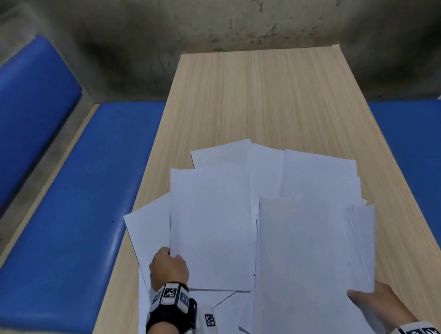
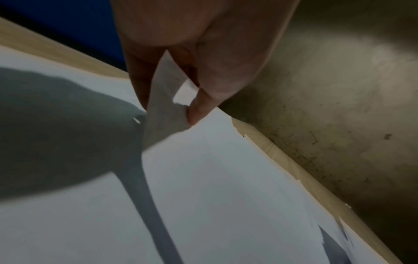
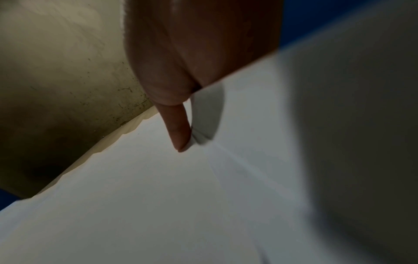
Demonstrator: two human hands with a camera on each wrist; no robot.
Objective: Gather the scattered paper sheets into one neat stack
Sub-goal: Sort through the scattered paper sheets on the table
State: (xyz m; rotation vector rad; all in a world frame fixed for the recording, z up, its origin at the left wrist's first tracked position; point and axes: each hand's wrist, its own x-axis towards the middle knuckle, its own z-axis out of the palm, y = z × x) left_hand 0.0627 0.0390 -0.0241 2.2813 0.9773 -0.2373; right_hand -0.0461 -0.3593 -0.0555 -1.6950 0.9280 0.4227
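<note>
Pinching the left edge of one white sheet (image 1: 214,225) between thumb and fingers, the left hand (image 1: 167,269) lifts it off the spread of paper sheets (image 1: 272,176). On the near right, the right hand (image 1: 375,302) clamps a raised bundle of sheets (image 1: 306,263), thumb on top. All the paper fans loosely over the near half of a long wooden table (image 1: 259,88). Blue cushioned benches (image 1: 57,221) flank it.

paper sheets (image 1: 250,219) overlapping on table (image 1: 259,88) near end | benches (image 1: 63,220) left and right
</note>
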